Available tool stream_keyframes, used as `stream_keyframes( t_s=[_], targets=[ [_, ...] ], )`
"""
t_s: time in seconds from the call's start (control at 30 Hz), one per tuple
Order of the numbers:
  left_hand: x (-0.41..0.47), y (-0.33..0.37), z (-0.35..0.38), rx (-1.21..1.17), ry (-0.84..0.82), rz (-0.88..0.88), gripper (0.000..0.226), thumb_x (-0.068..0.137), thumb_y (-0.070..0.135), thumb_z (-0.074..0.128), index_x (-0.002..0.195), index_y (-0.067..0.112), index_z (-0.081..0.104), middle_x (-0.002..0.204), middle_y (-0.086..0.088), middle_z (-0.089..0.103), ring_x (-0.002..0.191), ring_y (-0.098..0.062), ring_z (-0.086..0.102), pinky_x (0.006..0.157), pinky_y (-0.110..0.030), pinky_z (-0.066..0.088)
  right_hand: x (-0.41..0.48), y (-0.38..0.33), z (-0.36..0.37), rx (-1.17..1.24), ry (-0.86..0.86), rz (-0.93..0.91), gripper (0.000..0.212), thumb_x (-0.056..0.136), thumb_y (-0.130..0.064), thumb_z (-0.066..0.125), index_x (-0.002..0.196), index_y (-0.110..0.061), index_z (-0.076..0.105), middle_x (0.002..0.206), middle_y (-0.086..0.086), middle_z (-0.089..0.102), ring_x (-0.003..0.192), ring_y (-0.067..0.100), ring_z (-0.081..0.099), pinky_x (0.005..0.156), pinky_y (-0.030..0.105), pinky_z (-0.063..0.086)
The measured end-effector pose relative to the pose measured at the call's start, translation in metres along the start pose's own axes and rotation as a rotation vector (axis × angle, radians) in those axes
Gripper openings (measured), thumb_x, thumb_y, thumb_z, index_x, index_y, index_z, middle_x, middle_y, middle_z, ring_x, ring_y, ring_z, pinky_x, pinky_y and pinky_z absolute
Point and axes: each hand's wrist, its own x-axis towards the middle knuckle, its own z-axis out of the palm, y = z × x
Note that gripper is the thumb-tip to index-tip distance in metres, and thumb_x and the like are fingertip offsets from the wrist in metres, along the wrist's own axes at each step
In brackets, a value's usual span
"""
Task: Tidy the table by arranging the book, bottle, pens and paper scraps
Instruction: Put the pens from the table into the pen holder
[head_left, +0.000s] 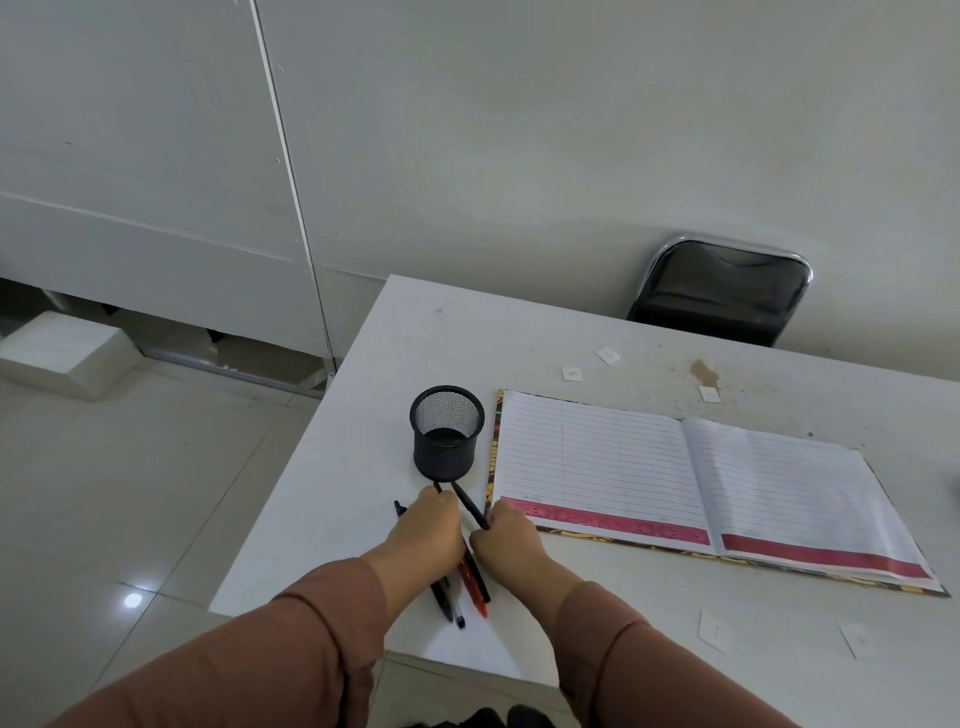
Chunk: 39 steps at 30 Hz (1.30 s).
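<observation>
A bunch of pens (460, 587) lies on the white table (597, 639), near its front left corner. They are long, thin sticks of smooth plastic. Some are black, and one is red (475, 584). One more black pen (400, 508) pokes out just left of the hands.

The left hand (426, 530) is curled down over the pens, and its fingers are closed around a black one. The right hand (506, 540) is just beside it, with its fingers pinched on a slim black pen (470, 506) that tilts up toward the cup. Both arms wear soft brown sleeves (291, 649).

Right in front of the hands stands a round black pen cup (447, 432). It is made of wire mesh with tiny holes, and it stands upright. The two held pen tips reach close to its bottom edge.

To the right of the cup lies a big open book (691, 480). Its pages are flat, white and lined, with a pink strip along the bottom. The cover edge has a dark, swirly pattern.

Small white paper scraps are spread over the table. A few (571, 373) lie behind the book, and two (712, 631) lie near the front edge. The tabletop behind the book has a brown stain (704, 370) and little specks.

Behind the table stands a black folding chair (722, 291) with a shiny metal frame. The floor (104, 493) is made of smooth, glossy tiles.
</observation>
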Motion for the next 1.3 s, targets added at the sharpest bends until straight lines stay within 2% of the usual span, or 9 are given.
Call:
stream_keyframes(
  t_s=[0.17, 0.3, 0.43, 0.63, 0.83, 0.97, 1.1, 1.23, 1.3],
  targets=[
    [0.004, -0.003, 0.004, 0.025, 0.034, -0.035, 0.025, 0.088, 0.014, 0.055, 0.112, 0.009, 0.053, 0.118, -0.009, 0.049, 0.103, -0.026, 0.058, 0.072, -0.028, 0.04, 0.001, 0.0, 0.0, -0.005, -0.005, 0.022, 0.008, 0.084, -0.009, 0.05, 0.088, -0.014, 0.047, 0.081, -0.002, 0.051, 0.079, 0.018, 0.047, 0.051, 0.02, 0.031],
    [0.009, 0.001, 0.006, 0.103, 0.025, -0.05, 0.032, 0.089, 0.021, 0.054, 0.12, 0.011, 0.053, 0.12, -0.008, 0.05, 0.11, -0.026, 0.057, 0.082, -0.034, 0.045, 0.002, 0.002, 0.0, -0.084, -0.029, 0.018, 0.023, 0.085, -0.009, 0.05, 0.106, -0.008, 0.058, 0.097, 0.007, 0.064, 0.08, 0.019, 0.05, 0.067, 0.025, 0.039],
    [0.015, 0.007, 0.008, 0.125, 0.025, -0.089, 0.032, 0.092, 0.025, 0.051, 0.121, 0.013, 0.055, 0.122, -0.006, 0.054, 0.113, -0.025, 0.057, 0.088, -0.035, 0.046, 0.003, 0.006, 0.0, -0.086, -0.029, 0.034, 0.02, 0.088, -0.013, 0.048, 0.106, -0.009, 0.058, 0.071, -0.004, 0.047, 0.079, 0.018, 0.05, 0.056, 0.021, 0.036],
    [0.024, 0.015, 0.003, 0.175, 0.016, -0.076, 0.026, 0.091, 0.017, 0.046, 0.107, 0.013, 0.066, 0.115, -0.005, 0.065, 0.107, -0.025, 0.061, 0.088, -0.032, 0.047, 0.002, 0.007, -0.006, -0.014, -0.043, 0.028, 0.019, 0.092, -0.021, 0.046, 0.096, -0.008, 0.061, 0.084, 0.005, 0.056, 0.08, 0.022, 0.051, 0.068, 0.027, 0.04],
    [0.031, 0.015, 0.002, 0.098, 0.002, -0.067, 0.022, 0.083, 0.009, 0.048, 0.095, 0.01, 0.066, 0.104, -0.008, 0.069, 0.095, -0.026, 0.064, 0.07, -0.028, 0.041, 0.003, 0.01, -0.011, 0.038, -0.061, 0.044, 0.024, 0.087, -0.021, 0.047, 0.099, -0.006, 0.062, 0.083, 0.006, 0.058, 0.08, 0.023, 0.054, 0.076, 0.036, 0.051],
    [0.03, 0.019, 0.0, 0.059, -0.015, -0.065, 0.024, 0.085, 0.011, 0.046, 0.098, 0.009, 0.066, 0.106, -0.008, 0.069, 0.098, -0.025, 0.064, 0.071, -0.026, 0.04, 0.001, 0.011, -0.014, 0.088, -0.048, 0.046, 0.019, 0.084, -0.018, 0.044, 0.086, -0.008, 0.06, 0.076, 0.005, 0.055, 0.075, 0.024, 0.053, 0.07, 0.035, 0.048],
    [0.029, 0.025, -0.007, -0.013, -0.053, -0.066, 0.021, 0.083, 0.017, 0.051, 0.093, 0.007, 0.065, 0.102, -0.011, 0.069, 0.097, -0.026, 0.065, 0.072, -0.029, 0.047, 0.0, 0.014, -0.016, 0.167, -0.045, 0.042, 0.022, 0.085, -0.016, 0.042, 0.089, -0.005, 0.061, 0.078, 0.009, 0.056, 0.073, 0.026, 0.052, 0.066, 0.034, 0.043],
    [0.025, 0.036, -0.019, -0.174, -0.144, -0.099, 0.016, 0.079, 0.023, 0.052, 0.067, 0.012, 0.055, 0.063, -0.005, 0.061, 0.057, -0.022, 0.063, 0.049, -0.021, 0.043, 0.0, 0.015, -0.023, 0.251, -0.016, 0.035, 0.015, 0.086, -0.013, 0.045, 0.081, -0.013, 0.06, 0.078, 0.011, 0.061, 0.073, 0.028, 0.058, 0.069, 0.038, 0.051],
    [0.022, 0.039, -0.022, -0.288, -0.177, -0.118, 0.014, 0.078, 0.022, 0.052, 0.075, 0.01, 0.059, 0.067, -0.008, 0.067, 0.05, -0.023, 0.064, 0.052, -0.025, 0.052, 0.0, 0.013, -0.028, 0.337, -0.011, 0.043, 0.016, 0.085, -0.01, 0.048, 0.08, -0.015, 0.062, 0.078, 0.012, 0.064, 0.064, 0.025, 0.06, 0.067, 0.039, 0.056]
  ],
)
